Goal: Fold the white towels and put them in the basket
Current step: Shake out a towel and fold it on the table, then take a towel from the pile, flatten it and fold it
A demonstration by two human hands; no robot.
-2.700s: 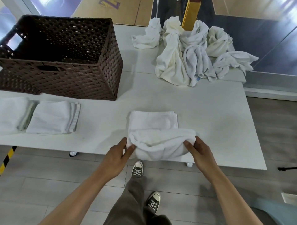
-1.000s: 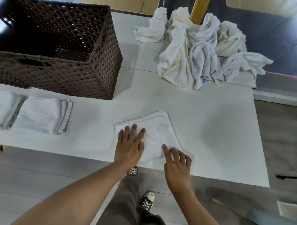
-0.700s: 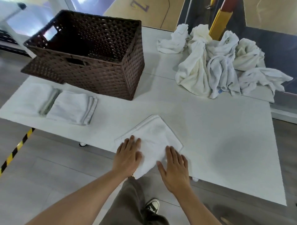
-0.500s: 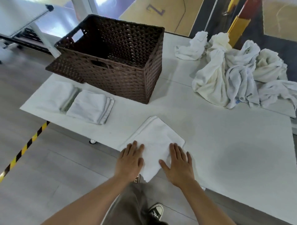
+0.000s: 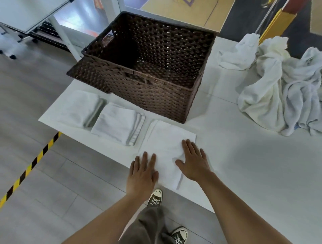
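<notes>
The towel (image 5: 167, 143) is white and plain, folded into a flat, roughly square pad, with thin stacked layer edges showing along its far left side and a small crease beside the thumb of the right hand (image 5: 193, 162). It lies on the white table (image 5: 247, 167) at the near edge, turned at an angle to that edge, just in front of the basket (image 5: 151, 99) and just right of a folded stack (image 5: 118, 126). Both hands are released and flat, fingers straight: the right hand presses on the towel's right part, while the left hand (image 5: 142, 175) has its fingers on the near left part and its palm out past the table edge. A second folded stack (image 5: 79, 108) sits left of the first, the two touching or nearly so. The basket is dark brown wicker with a cut-out handle in its near wall. A heap (image 5: 277, 90) of crumpled white towels lies at the table's far right; a small blue tag (image 5: 296, 127) at its near edge is too small to read. A purple floor marking (image 5: 189, 2) at the top is cut off and unreadable
</notes>
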